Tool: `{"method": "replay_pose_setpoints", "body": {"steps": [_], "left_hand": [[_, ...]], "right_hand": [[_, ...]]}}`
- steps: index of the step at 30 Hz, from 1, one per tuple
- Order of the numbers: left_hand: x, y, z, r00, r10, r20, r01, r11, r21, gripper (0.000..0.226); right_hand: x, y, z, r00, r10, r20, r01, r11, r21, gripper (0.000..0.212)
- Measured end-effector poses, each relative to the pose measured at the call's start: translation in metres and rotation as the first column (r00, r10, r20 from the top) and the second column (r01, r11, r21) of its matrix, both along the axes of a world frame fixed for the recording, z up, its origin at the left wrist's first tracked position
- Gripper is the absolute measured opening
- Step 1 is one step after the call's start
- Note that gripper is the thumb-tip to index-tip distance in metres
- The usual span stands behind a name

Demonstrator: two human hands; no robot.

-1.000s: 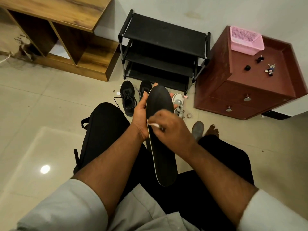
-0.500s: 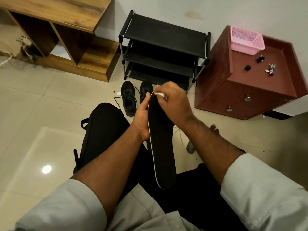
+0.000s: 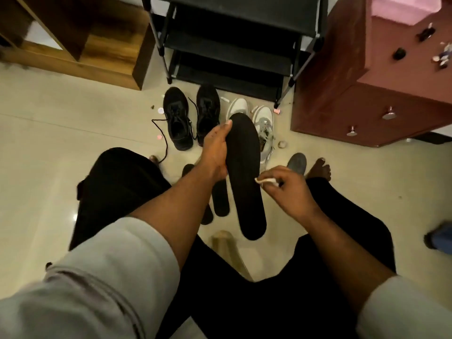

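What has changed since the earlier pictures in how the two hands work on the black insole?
The right hand, pinching a small white wad, slid from the toe end of the black insole back toward the person, to its right edge near the middle. Nothing was picked up or let go. The left hand still grips the insole's left edge.

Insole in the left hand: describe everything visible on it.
The insole is plain matte black, foam-like, long with rounded ends, with the wider toe end pointing away. It is held in the air, flat face toward the camera. The left hand grips its left edge; the right hand pinches a small white wad at its right edge.
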State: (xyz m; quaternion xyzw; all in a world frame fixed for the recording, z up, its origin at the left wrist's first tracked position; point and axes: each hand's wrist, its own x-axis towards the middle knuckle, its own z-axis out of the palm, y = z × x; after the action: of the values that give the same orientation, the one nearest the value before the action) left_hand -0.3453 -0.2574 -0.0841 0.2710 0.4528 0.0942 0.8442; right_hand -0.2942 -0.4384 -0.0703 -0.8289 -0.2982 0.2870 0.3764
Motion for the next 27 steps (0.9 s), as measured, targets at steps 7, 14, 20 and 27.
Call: {"method": "replay_pose_setpoints", "body": {"steps": [7,14,20,27], "left_hand": [[0.056,0.001,-0.138,0.900,-0.120,-0.419,0.222,0.954,0.202,0.018],[0.087,-0.024,-0.279,0.732,-0.216,-0.647,0.356,0.930,0.092,0.024],[0.083,-0.032,-0.345,0.638,-0.223,-0.737,0.375,0.926,0.044,0.023],[0.111,-0.056,-0.334,0.679,0.018,-0.734,0.432,0.798,0.420,0.016]], "right_hand": [[0.069,0.005,-0.133,0.876,-0.408,-0.258,0.355,0.907,-0.228,0.011],[0.123,-0.032,-0.268,0.641,-0.687,-0.343,0.506,0.714,-0.485,0.020],[0.164,-0.029,-0.327,0.342,-0.867,-0.363,0.749,0.485,-0.452,0.018],[0.226,-0.033,-0.347,0.190,-0.929,-0.317,0.895,0.297,-0.332,0.017]]}}
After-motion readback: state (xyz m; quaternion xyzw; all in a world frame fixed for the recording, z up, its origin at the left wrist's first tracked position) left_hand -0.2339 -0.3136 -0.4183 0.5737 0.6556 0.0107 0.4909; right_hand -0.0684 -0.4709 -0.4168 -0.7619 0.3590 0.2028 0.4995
